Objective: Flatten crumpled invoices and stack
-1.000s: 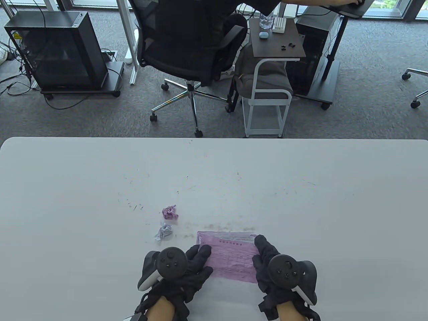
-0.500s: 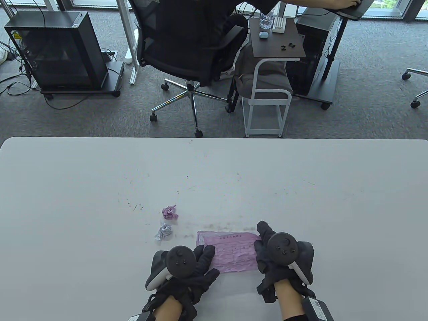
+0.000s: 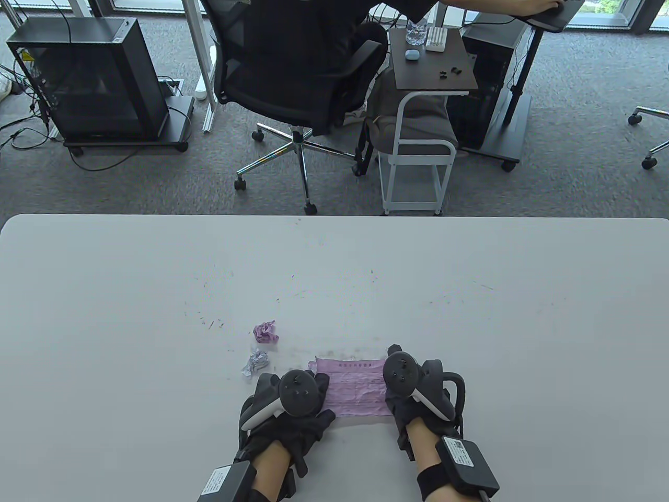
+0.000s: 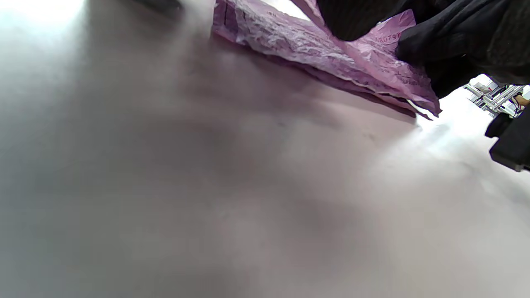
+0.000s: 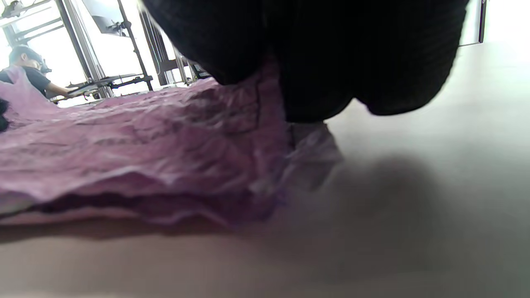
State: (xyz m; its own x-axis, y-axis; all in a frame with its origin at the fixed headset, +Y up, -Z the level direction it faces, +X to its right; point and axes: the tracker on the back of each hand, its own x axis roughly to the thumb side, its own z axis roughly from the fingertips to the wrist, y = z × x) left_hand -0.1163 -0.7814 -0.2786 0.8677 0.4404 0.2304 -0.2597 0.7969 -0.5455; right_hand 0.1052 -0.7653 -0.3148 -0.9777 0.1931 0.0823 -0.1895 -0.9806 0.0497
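left hand (image 3: 298,418) – flat on pink invoice (image 3: 355,387), left end | right hand (image 3: 405,397) – fingers pressing its right end, grip unclear

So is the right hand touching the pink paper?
Touching. In the right wrist view the right hand's gloved fingers press on the pink paper's wrinkled end.

Both the left hand (image 3: 300,405) and the right hand (image 3: 405,389) have slid inward and farther up the pink invoice (image 3: 355,387), now covering more of its ends.
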